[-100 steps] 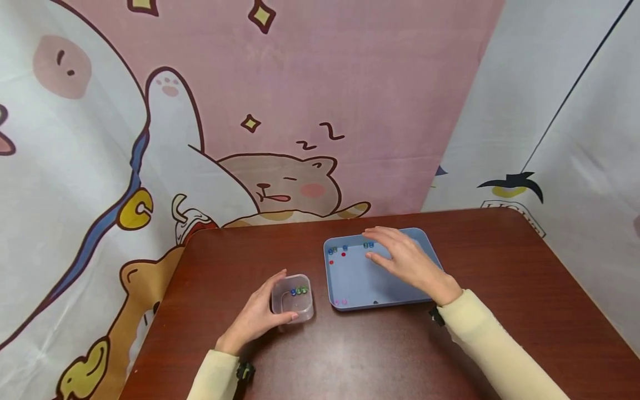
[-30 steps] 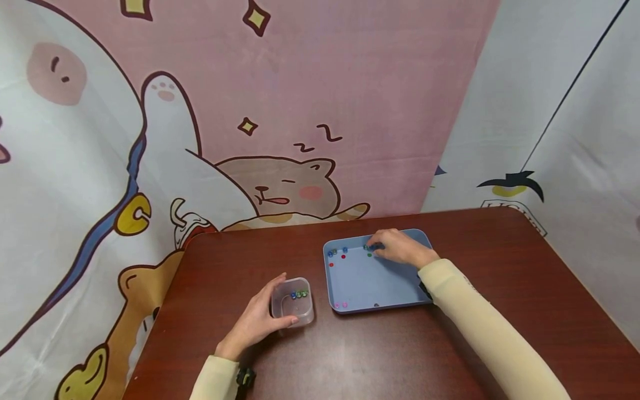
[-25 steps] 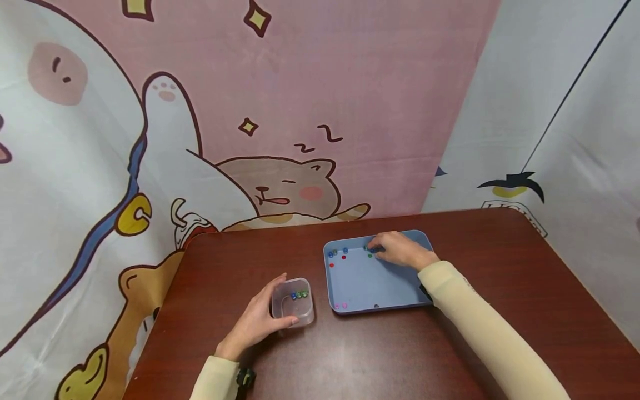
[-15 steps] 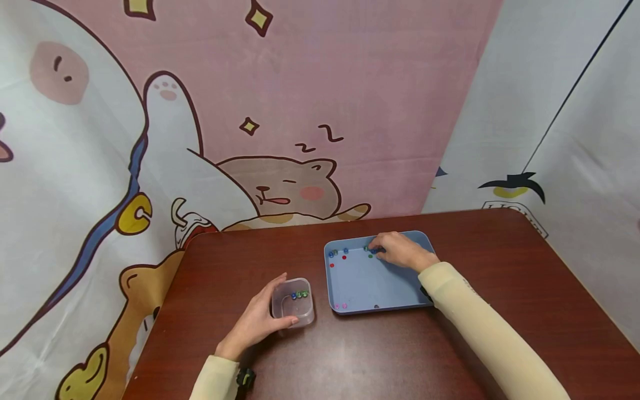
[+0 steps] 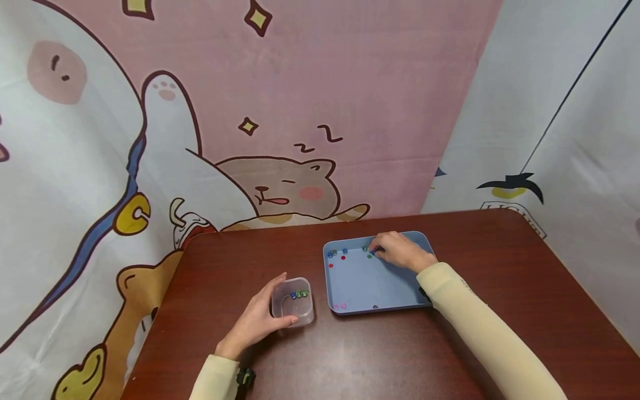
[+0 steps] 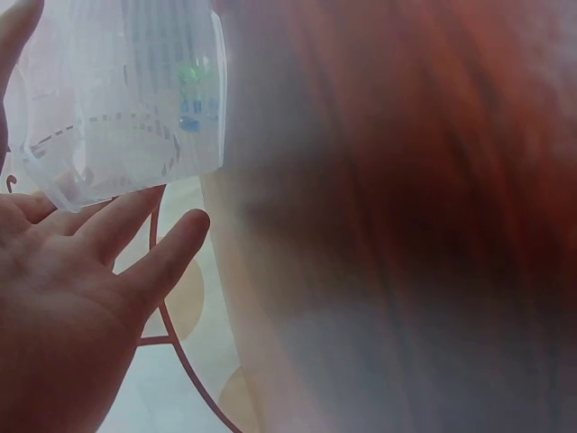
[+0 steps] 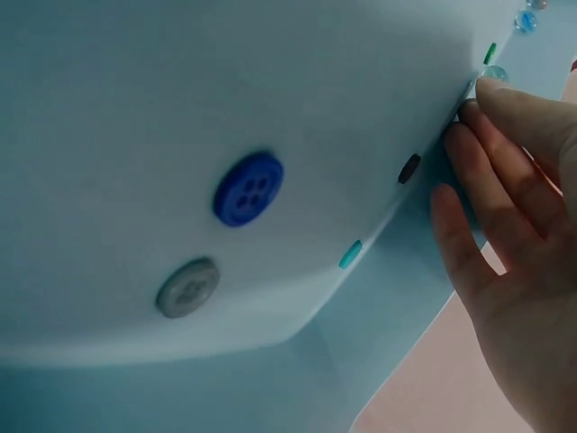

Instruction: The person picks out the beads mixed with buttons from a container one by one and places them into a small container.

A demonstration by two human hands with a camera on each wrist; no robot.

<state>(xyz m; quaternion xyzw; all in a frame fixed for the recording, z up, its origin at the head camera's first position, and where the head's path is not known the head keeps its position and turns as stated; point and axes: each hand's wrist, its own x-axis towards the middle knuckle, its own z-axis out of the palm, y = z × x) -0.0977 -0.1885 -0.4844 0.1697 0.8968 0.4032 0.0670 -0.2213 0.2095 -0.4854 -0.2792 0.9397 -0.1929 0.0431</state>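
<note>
Left hand (image 5: pixel 253 323): curled round the clear plastic box (image 5: pixel 301 318), hasn't budged
Glass marbles (image 5: pixel 299 294): same three in the box, so the count there hasn't gone up
Blue tray (image 5: pixel 370 286): just right of the box, with small buttons (image 5: pixel 343 258) scattered about
Right hand (image 5: pixel 400 251): was spread over the tray, now down at the far wall, fingers drawn in narrow
Blue marble (image 5: pixel 373 252): at those fingertips; can't tell if it's actually pinched
Cartoon backdrop (image 5: pixel 400 83): outlined lettering (image 5: pixel 515 206) cut off by the table (image 5: pixel 340 361), unreadable; no brands I can spot
</note>
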